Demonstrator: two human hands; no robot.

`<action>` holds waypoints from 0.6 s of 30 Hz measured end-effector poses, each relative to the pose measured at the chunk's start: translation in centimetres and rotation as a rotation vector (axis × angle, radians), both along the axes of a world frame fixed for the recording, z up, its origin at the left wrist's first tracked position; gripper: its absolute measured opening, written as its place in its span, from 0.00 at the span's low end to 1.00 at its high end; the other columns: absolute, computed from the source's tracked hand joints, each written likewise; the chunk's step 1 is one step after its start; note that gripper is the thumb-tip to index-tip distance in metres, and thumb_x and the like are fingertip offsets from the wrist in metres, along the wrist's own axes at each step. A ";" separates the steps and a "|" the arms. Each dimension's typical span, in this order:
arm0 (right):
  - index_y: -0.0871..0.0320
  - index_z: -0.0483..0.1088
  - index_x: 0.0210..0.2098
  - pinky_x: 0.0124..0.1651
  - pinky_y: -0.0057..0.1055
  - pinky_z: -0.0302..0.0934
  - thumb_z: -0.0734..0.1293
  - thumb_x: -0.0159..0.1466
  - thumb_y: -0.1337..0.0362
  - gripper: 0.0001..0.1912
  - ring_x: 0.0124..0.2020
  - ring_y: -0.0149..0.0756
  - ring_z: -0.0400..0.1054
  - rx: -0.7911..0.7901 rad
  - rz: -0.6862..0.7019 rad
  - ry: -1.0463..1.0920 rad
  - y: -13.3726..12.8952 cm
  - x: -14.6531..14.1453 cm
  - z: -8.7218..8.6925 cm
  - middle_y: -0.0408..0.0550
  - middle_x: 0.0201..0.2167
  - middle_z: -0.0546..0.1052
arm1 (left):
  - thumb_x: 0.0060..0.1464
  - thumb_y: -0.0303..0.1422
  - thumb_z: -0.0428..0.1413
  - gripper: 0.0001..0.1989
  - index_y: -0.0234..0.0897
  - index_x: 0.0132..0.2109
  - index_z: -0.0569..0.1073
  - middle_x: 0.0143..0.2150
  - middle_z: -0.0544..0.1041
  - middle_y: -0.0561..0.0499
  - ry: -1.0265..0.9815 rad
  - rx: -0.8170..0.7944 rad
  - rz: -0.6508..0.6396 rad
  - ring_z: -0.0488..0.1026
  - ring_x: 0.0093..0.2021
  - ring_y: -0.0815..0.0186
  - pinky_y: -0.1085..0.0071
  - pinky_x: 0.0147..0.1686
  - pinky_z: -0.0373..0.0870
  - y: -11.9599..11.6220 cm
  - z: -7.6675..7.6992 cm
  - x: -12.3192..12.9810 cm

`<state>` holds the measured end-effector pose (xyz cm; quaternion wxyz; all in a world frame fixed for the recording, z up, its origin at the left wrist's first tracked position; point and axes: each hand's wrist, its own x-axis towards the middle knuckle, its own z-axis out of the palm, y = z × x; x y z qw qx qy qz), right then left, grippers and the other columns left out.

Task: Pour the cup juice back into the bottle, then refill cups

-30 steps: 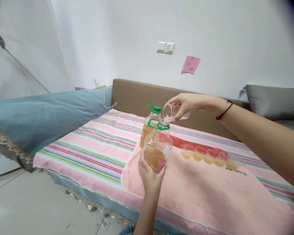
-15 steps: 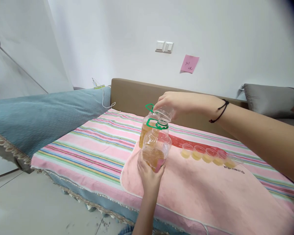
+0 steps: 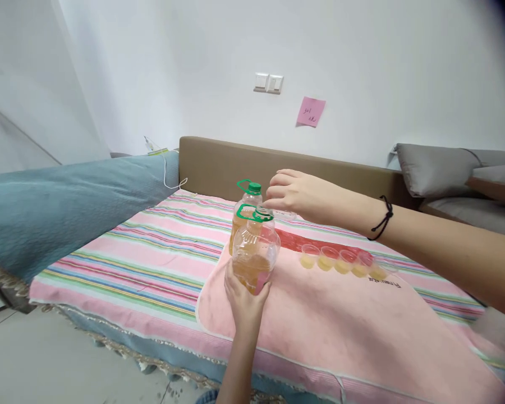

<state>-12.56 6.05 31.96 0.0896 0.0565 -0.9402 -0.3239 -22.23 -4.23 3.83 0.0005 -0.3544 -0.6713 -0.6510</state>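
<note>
My left hand (image 3: 244,300) is wrapped round the lower part of a clear plastic jug (image 3: 257,242), which stands upright, uncapped, with a green handle ring at its neck and amber liquid in its lower part. Just right of the jug's mouth, my right hand (image 3: 295,193) is curled over a clear plastic cup (image 3: 284,215), mostly hidden under the palm. A second jug (image 3: 239,225) of amber liquid, with a green cap, stands close behind the first. To the right, several clear cups (image 3: 328,259) holding a little yellow liquid form a row.
Underneath is a pink mat (image 3: 303,325) on a striped cover (image 3: 151,247). A brown backrest (image 3: 219,163) runs along the wall, and a blue-covered armrest (image 3: 88,191) is at left. Grey cushions (image 3: 437,168) lie at the right. A white cable (image 3: 165,171) hangs over the armrest corner.
My right hand has moved from over the jug's mouth to just beside it, lowering the cup, and the rear jug's green cap now shows. My left hand stays on the jug; the view has shifted slightly.
</note>
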 end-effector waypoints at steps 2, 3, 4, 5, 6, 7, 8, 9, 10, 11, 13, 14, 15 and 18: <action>0.55 0.74 0.47 0.47 0.41 0.61 0.62 0.60 0.79 0.21 0.46 0.44 0.66 -0.057 -0.108 0.031 0.7 2.1 -0.9 0.49 0.40 0.78 | 0.40 0.35 0.68 0.53 0.39 0.68 0.48 0.65 0.60 0.36 -0.002 -0.004 0.004 0.58 0.67 0.47 0.48 0.64 0.58 0.1 0.0 -0.2; 0.55 0.73 0.49 0.46 0.40 0.62 0.64 0.57 0.79 0.23 0.46 0.45 0.66 -0.109 -0.172 0.047 1.1 3.3 -1.5 0.49 0.42 0.78 | 0.39 0.36 0.68 0.53 0.39 0.68 0.48 0.65 0.60 0.37 -0.002 -0.005 0.006 0.58 0.66 0.47 0.48 0.64 0.58 0.2 0.0 -0.2; 0.55 0.72 0.51 0.44 0.39 0.63 0.66 0.55 0.78 0.25 0.46 0.46 0.66 -0.172 -0.239 0.066 1.4 4.8 -2.3 0.50 0.43 0.78 | 0.39 0.37 0.68 0.53 0.39 0.68 0.49 0.65 0.60 0.37 -0.003 -0.004 0.007 0.58 0.66 0.47 0.48 0.64 0.58 0.3 0.0 -0.3; 0.55 0.71 0.53 0.43 0.39 0.63 0.68 0.53 0.77 0.28 0.47 0.47 0.67 -0.246 -0.307 0.092 1.7 6.3 -3.3 0.51 0.44 0.77 | 0.39 0.38 0.69 0.53 0.39 0.67 0.49 0.65 0.60 0.37 -0.003 0.000 0.008 0.58 0.66 0.47 0.48 0.64 0.58 0.4 0.1 -0.3; 0.55 0.69 0.54 0.42 0.38 0.64 0.70 0.52 0.75 0.29 0.47 0.47 0.67 -0.325 -0.375 0.136 2.0 8.0 -4.4 0.51 0.46 0.77 | 0.39 0.38 0.69 0.54 0.39 0.67 0.49 0.65 0.59 0.37 -0.002 0.010 0.006 0.58 0.66 0.47 0.48 0.64 0.58 0.5 0.1 -0.3; 0.55 0.68 0.55 0.41 0.38 0.64 0.71 0.52 0.73 0.31 0.47 0.47 0.68 -0.418 -0.444 0.196 2.2 9.7 -5.8 0.51 0.47 0.77 | 0.38 0.39 0.69 0.54 0.39 0.67 0.49 0.66 0.59 0.37 -0.002 0.022 0.001 0.58 0.66 0.48 0.48 0.64 0.58 0.6 0.1 -0.3; 0.54 0.66 0.55 0.42 0.38 0.65 0.71 0.53 0.71 0.30 0.48 0.46 0.69 -0.531 -0.505 0.271 2.3 11.5 -7.2 0.51 0.48 0.76 | 0.38 0.40 0.69 0.54 0.39 0.67 0.49 0.66 0.58 0.37 -0.004 0.036 -0.006 0.58 0.66 0.48 0.48 0.64 0.58 0.7 0.1 -0.3; 0.54 0.66 0.53 0.44 0.38 0.65 0.72 0.53 0.68 0.29 0.47 0.46 0.70 -0.652 -0.552 0.350 2.4 13.3 -8.8 0.51 0.49 0.76 | 0.38 0.41 0.69 0.55 0.40 0.68 0.48 0.66 0.58 0.37 -0.011 0.048 -0.018 0.59 0.66 0.49 0.49 0.64 0.59 0.8 0.2 -0.3; 0.55 0.67 0.51 0.46 0.38 0.65 0.74 0.51 0.65 0.28 0.47 0.45 0.71 -0.761 -0.591 0.438 2.4 15.1 -10.4 0.52 0.48 0.76 | 0.37 0.42 0.69 0.55 0.40 0.67 0.48 0.66 0.57 0.38 -0.017 0.056 -0.025 0.60 0.65 0.49 0.49 0.64 0.59 0.9 0.2 -0.4; 0.56 0.67 0.48 0.47 0.39 0.65 0.75 0.50 0.64 0.27 0.46 0.45 0.72 -0.872 -0.627 0.515 2.4 17.0 -12.1 0.52 0.47 0.76 | 0.36 0.43 0.70 0.56 0.40 0.67 0.48 0.66 0.57 0.38 -0.018 0.055 -0.026 0.60 0.65 0.49 0.48 0.64 0.59 1.1 0.3 -0.4; 0.55 0.68 0.46 0.49 0.40 0.65 0.77 0.48 0.60 0.27 0.47 0.46 0.72 -1.038 -0.686 0.704 2.3 20.9 -15.3 0.51 0.46 0.77 | 0.33 0.44 0.70 0.58 0.38 0.66 0.48 0.65 0.55 0.37 -0.002 0.054 -0.014 0.59 0.65 0.48 0.47 0.64 0.59 1.5 0.4 -0.6; 0.54 0.68 0.46 0.51 0.42 0.64 0.77 0.49 0.58 0.27 0.49 0.46 0.71 -1.098 -0.698 0.806 2.2 22.9 -16.9 0.51 0.48 0.77 | 0.30 0.44 0.71 0.59 0.36 0.66 0.49 0.65 0.55 0.37 0.004 0.076 -0.018 0.59 0.64 0.47 0.46 0.64 0.58 1.8 0.5 -0.8; 0.54 0.69 0.47 0.54 0.43 0.63 0.76 0.50 0.56 0.27 0.51 0.46 0.71 -1.140 -0.711 0.928 2.2 25.0 -18.3 0.51 0.49 0.76 | 0.27 0.44 0.71 0.60 0.36 0.65 0.49 0.64 0.55 0.37 0.010 0.081 -0.024 0.59 0.64 0.46 0.44 0.64 0.58 2.1 0.7 -0.9; 0.55 0.72 0.46 0.53 0.45 0.64 0.76 0.49 0.53 0.28 0.51 0.48 0.70 -1.169 -0.802 1.343 2.3 31.2 -21.9 0.55 0.51 0.76 | 0.21 0.46 0.72 0.60 0.38 0.61 0.52 0.64 0.55 0.39 0.048 0.105 -0.024 0.57 0.64 0.43 0.38 0.63 0.55 2.8 1.4 -0.9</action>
